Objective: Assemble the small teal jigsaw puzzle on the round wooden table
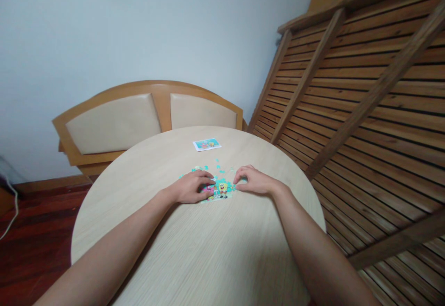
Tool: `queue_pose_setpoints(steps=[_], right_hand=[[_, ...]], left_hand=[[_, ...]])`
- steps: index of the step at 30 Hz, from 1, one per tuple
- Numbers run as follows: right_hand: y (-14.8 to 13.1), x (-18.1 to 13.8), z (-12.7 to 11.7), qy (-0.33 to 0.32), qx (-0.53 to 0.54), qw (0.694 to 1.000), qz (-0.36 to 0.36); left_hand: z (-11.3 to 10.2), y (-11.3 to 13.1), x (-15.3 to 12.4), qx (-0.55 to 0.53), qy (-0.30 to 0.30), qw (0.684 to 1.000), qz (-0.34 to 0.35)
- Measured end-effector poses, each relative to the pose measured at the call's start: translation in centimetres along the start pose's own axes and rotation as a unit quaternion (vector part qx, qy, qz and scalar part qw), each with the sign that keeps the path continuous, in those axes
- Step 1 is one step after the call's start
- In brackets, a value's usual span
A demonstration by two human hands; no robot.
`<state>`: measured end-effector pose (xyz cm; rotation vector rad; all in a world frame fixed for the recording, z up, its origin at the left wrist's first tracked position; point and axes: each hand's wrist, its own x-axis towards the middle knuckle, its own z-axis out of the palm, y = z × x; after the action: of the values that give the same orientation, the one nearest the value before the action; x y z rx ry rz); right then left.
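A small, partly joined cartoon jigsaw (221, 189) lies near the middle of a round pale wooden table (194, 250). My left hand (192, 187) rests on its left side, fingers curled down onto the pieces. My right hand (253, 181) sits at its right edge, fingers bent with the tips pressing on pieces. Several loose turquoise pieces (219, 167) are scattered just beyond both hands. Whether either hand grips a piece is hidden by the fingers.
A small printed picture card (207, 144) lies farther back on the table. Behind the table stands a wooden headboard with beige padded panels (139, 118) against a pale wall. A slatted wooden frame (365, 111) leans at the right. Dark red floor (38, 236) shows at the left.
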<state>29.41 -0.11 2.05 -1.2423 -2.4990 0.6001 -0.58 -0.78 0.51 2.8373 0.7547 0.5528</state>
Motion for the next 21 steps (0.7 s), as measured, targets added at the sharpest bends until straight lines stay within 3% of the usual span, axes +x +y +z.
queue_pose_setpoints(steps=[13, 17, 21], right_hand=[[0.0, 0.2, 0.0, 0.029, -0.003, 0.999, -0.027], [0.8, 0.3, -0.2, 0.098, -0.004, 0.995, 0.025], [2.2, 0.1, -0.4, 0.124, 0.014, 0.987, 0.105]], left_hand=[[0.0, 0.1, 0.0, 0.004, 0.001, 1.0, 0.003], [0.1, 0.0, -0.1, 0.006, -0.005, 1.0, 0.002], [0.2, -0.3, -0.1, 0.0, 0.0, 1.0, 0.004]])
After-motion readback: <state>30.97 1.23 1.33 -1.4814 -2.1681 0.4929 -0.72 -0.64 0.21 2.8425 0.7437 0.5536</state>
